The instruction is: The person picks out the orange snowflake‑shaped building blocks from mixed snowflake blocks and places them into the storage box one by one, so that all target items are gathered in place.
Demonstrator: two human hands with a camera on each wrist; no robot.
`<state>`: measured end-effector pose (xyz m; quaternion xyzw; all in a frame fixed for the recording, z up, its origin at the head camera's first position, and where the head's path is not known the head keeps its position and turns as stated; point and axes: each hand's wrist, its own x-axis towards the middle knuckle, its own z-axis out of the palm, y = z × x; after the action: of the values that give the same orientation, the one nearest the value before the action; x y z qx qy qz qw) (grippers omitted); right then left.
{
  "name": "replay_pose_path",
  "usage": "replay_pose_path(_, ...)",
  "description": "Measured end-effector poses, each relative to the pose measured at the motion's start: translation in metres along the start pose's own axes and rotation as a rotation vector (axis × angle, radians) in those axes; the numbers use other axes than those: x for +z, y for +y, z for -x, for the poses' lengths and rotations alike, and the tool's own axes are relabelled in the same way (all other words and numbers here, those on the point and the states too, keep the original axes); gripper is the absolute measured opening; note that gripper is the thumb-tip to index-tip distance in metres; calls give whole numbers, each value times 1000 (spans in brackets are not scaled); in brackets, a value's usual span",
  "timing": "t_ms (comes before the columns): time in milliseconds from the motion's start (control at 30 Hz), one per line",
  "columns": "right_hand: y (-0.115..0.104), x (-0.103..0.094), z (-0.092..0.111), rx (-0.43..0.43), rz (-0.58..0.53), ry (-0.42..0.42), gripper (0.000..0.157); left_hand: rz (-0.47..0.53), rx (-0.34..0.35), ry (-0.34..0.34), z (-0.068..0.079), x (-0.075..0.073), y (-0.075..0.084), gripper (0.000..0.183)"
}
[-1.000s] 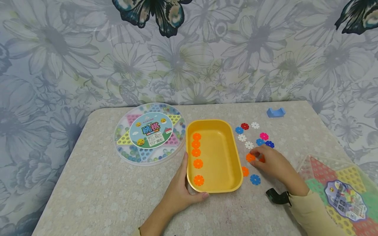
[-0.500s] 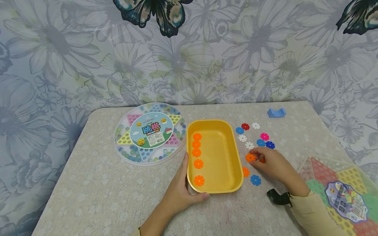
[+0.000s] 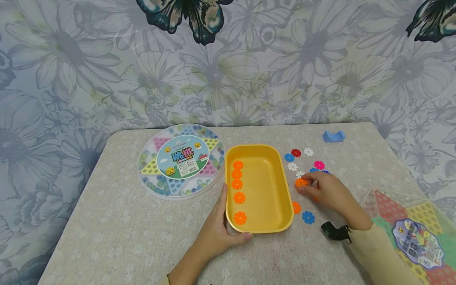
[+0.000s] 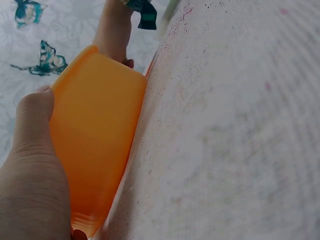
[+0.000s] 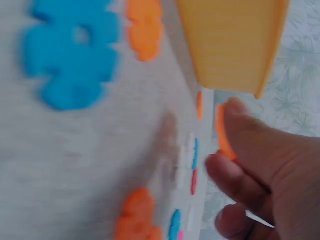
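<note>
My left hand [image 3: 218, 233] holds the near left corner of a yellow tray [image 3: 265, 190], with the thumb at the near rim and fingers along the left side. In the tray, several orange notched plastic discs [image 3: 240, 197] form a column along the left wall. Right of the tray, my right hand [image 3: 331, 194] pinches an orange notched disc [image 5: 223, 131] between thumb and finger, off the table in the right wrist view. Another orange disc [image 3: 296, 207] lies by the tray's right wall, near a blue one [image 3: 308, 217]. One more orange disc [image 5: 137, 217] is partly hidden beneath my right hand.
Beyond my right hand lie loose discs: white [image 3: 292, 166], red [image 3: 295, 152], pink [image 3: 319, 165] and blue [image 3: 289, 157]. A round marble game box [image 3: 181, 162] stands left of the tray. A clear-lidded game box [image 3: 409, 237] is at right, a blue holder [image 3: 333, 136] at the back.
My right hand has lifted the orange disc and shifted slightly away from me, now covering more of the blue discs behind it. My left hand and the tray have stayed put.
</note>
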<state>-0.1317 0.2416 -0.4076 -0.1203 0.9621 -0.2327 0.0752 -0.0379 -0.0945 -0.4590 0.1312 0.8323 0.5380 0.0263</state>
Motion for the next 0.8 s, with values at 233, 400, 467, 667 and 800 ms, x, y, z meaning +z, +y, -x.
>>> replay_pose_path(233, -14, -10, -22, -80, -50, 164, 37, 4, 3, 3, 0, 0, 2, 134)
replay_pose_path(400, -29, -9, -39, -178, -127, 218, 34, -1, 18, 2, 0, -1, 2, 133)
replay_pose_path(467, -35, -7, -45, -201, -145, 210, 34, 2, 25, 0, 0, -1, 1, 133)
replay_pose_path(667, -54, 1, -60, -224, -147, 146, 34, 7, 9, -3, -1, -1, 2, 132)
replay_pose_path(800, -62, 6, -66, -244, -107, 102, 35, 8, -5, -5, -1, -1, 3, 132)
